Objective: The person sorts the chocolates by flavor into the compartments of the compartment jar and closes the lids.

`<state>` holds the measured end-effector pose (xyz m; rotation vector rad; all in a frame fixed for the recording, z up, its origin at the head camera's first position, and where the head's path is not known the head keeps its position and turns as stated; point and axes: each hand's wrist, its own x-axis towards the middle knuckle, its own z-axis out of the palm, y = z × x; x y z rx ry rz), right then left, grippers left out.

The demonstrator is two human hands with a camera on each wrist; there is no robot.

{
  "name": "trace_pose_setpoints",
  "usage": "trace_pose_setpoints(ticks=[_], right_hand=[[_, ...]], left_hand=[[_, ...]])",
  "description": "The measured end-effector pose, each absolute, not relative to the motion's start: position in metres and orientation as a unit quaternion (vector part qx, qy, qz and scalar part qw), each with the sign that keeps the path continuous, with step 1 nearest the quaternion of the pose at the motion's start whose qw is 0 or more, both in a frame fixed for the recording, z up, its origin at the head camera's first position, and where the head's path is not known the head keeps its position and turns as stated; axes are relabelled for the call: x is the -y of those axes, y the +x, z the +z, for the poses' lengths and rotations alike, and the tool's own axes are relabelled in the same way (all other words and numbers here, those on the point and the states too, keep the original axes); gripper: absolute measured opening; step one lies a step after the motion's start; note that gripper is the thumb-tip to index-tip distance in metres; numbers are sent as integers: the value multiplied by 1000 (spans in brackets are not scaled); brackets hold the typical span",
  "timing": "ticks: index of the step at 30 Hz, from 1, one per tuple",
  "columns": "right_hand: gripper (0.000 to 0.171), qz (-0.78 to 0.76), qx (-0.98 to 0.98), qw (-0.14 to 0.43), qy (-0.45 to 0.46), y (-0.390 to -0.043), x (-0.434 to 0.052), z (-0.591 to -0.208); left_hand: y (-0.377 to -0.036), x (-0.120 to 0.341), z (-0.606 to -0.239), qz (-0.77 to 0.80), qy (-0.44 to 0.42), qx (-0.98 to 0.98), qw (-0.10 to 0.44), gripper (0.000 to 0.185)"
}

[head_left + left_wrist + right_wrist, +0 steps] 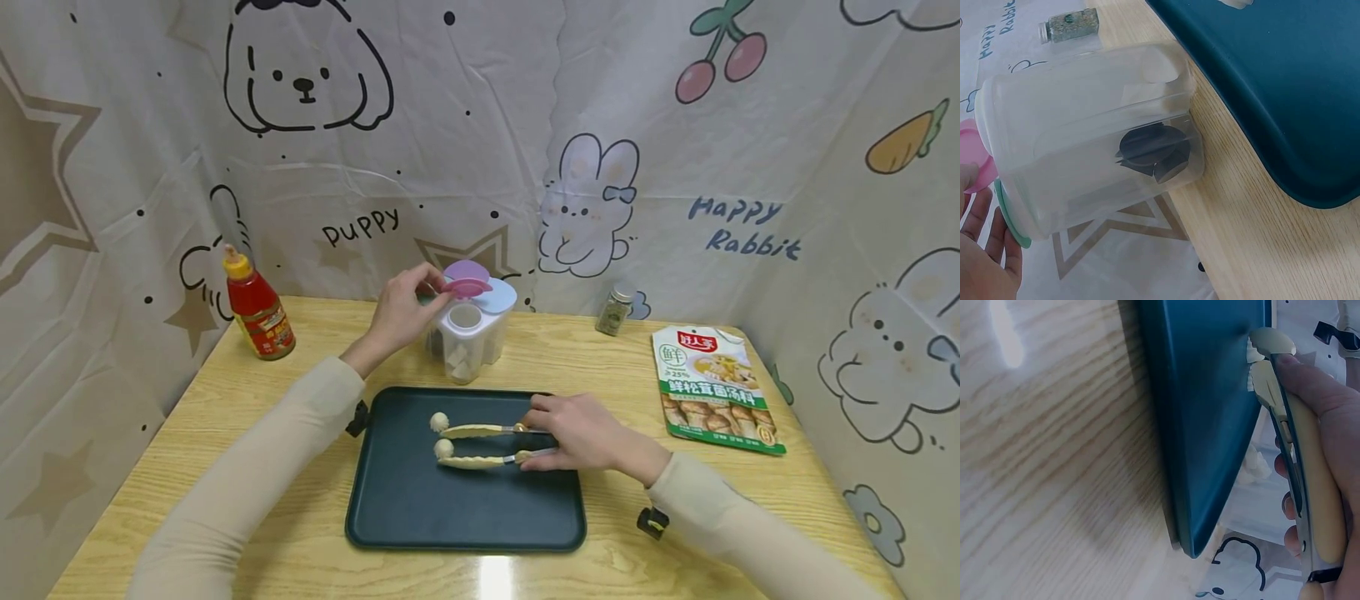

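Observation:
My left hand [408, 304] is at the top of a clear divided storage container [463, 354]. Its thumb and fingertips pinch the raised pink lid [468, 287], and other fingers lie by the green lid [1013, 215]. Below the pink lid a round opening shows, with whitish chunks inside that compartment; dark pieces [1154, 150] lie in another. My right hand [573, 433] grips cream-coloured tongs [476, 462], spread apart over the dark green tray [465, 517]. Two small pale balls [439, 422] sit by the tong tips, one near each arm.
A red sauce bottle [262, 317] with a yellow cap stands at the back left. A small spice jar [615, 310] is at the back right, and a food packet [716, 387] lies right of the tray. A printed curtain [480, 150] surrounds the table.

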<state>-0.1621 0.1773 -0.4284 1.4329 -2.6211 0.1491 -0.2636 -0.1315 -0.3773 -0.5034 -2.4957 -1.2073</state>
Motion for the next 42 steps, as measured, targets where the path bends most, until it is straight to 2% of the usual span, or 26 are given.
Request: trace_pose_setpoints(ticks=[9,24,37,42], right_hand=[[47,56,875,60,477,-163,-175,-432],[43,88,882,102,452,-162,-201,-415],[43,89,876,201,428,-181,-220,-372],[43,85,874,220,425,-190,-220,-358]], left_hand=[[-265,131,-379,-423,-180,873,163,20],[-263,131,-379,-416,-170,878,163,20],[-264,131,-377,-416,-169,879,160,20],[-262,130,-377,-414,-169,879,162,19]])
